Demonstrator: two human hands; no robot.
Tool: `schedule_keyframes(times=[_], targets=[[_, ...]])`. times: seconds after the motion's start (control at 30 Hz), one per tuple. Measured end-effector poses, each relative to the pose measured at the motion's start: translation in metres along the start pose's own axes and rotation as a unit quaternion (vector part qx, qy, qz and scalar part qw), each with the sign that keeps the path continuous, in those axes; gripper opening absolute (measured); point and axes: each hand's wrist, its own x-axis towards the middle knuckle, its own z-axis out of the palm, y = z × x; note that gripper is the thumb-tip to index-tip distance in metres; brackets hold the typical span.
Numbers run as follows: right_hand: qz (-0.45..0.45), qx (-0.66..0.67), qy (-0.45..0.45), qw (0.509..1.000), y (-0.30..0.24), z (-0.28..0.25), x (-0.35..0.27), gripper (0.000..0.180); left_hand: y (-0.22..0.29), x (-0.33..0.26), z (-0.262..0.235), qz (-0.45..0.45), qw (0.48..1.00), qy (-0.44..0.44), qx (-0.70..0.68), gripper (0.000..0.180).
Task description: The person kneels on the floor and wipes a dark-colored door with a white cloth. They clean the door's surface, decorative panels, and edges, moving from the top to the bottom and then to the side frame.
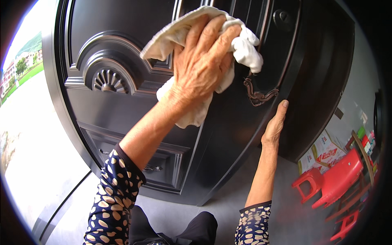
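Note:
My left hand [203, 61] presses a white cloth [163, 41] against the upper part of a dark door [228, 134], its fingers bent over the bunched fabric. Part of the cloth hangs below the wrist, and a crumpled end sticks out to the right. My right hand [276, 124] grips the door's free edge lower down. Its thumb shows along the edge, while the other fingers are hidden behind it. Between the hands is an ornate bronze-coloured handle [260, 96], with a round lock [282, 17] above it. Raised mouldings and a carved shell [109, 81] decorate the door face.
Red plastic stools [339, 177] and printed cardboard boxes [324, 153] stand at the right by a grey wall. A dark panel [322, 77] rises behind the door's edge. Bright outdoor ground [32, 122] lies beyond the door frame [61, 90] on the left. Grey floor [163, 204] runs under the door.

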Motion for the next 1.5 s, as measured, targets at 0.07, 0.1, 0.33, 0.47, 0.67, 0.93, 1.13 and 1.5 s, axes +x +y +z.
schedule_keyframes(times=[0.07,0.1,0.33,0.47,0.67,0.93,1.13,1.5], targets=[[0.0,-0.006,0.004,1.0,0.001,-0.001,0.0,0.085,0.007,-0.019,0.002,-0.012,0.999,-0.027,-0.022,0.055],[0.012,-0.008,0.004,1.0,0.001,-0.002,-0.001,0.086,0.012,-0.029,-0.001,-0.022,0.998,-0.055,-0.032,0.055],[-0.004,-0.016,-0.016,1.0,-0.001,0.004,-0.001,0.085,0.029,-0.118,-0.021,-0.046,0.986,-0.157,-0.03,0.066],[-0.01,-0.012,-0.013,1.0,-0.001,0.005,0.002,0.086,0.033,-0.164,-0.03,-0.054,0.973,-0.213,-0.062,0.063],[-0.002,-0.021,-0.025,0.999,0.002,0.003,-0.002,0.088,0.024,-0.24,-0.062,0.012,0.973,-0.227,-0.048,0.046],[0.007,-0.012,-0.039,0.999,0.001,0.004,-0.004,0.087,-0.027,-0.133,-0.041,0.101,0.992,-0.063,0.036,0.047],[-0.008,-0.025,-0.019,0.999,-0.005,0.005,-0.007,0.086,-0.052,0.007,-0.038,0.01,0.999,-0.014,0.036,0.049],[0.008,0.0,-0.024,1.0,-0.015,0.007,-0.015,0.085,-0.039,-0.092,-0.058,0.063,0.987,-0.145,0.015,0.052]])
